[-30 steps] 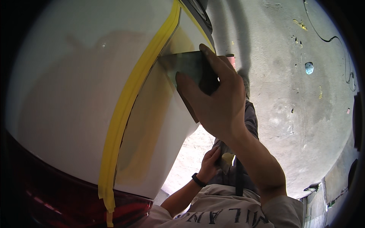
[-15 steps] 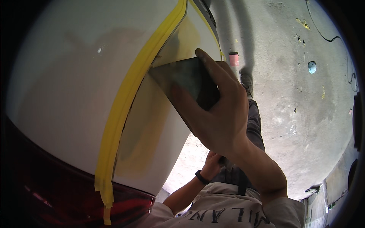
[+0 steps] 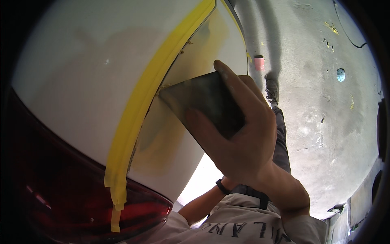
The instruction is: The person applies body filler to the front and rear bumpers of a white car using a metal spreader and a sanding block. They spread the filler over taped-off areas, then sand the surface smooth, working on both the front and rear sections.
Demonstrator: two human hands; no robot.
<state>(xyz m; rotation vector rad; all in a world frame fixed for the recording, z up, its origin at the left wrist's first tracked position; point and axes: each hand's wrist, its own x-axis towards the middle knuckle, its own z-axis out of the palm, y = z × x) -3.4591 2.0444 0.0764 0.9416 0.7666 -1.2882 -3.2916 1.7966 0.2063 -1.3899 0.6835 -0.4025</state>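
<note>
My right hand (image 3: 237,122) is closed on a dark, thin square plate (image 3: 209,95), thumb on the near side and fingers over the far edge. Its pointed corner reaches the dark seam on a white car body (image 3: 81,81), where pale yellowish-grey filler (image 3: 158,150) covers a narrow panel. Beside the seam runs a long strip of yellow masking tape (image 3: 142,91), its ragged lower end over the red tail light (image 3: 65,191). The left wrist with a black band (image 3: 222,185) shows low in the view; my left hand is hidden behind the right one.
A pink-and-dark item (image 3: 259,63), a light blue perforated disc (image 3: 341,74), yellow tape scraps (image 3: 331,27) and a black cord (image 3: 353,42) lie on the concrete floor (image 3: 313,101) at right. My leg and shoe (image 3: 273,89) are below the panel edge.
The plate and my right hand have moved toward the lower part of the seam. My left hand, earlier seen holding a yellowish item, is now covered. The view has shifted slightly.
</note>
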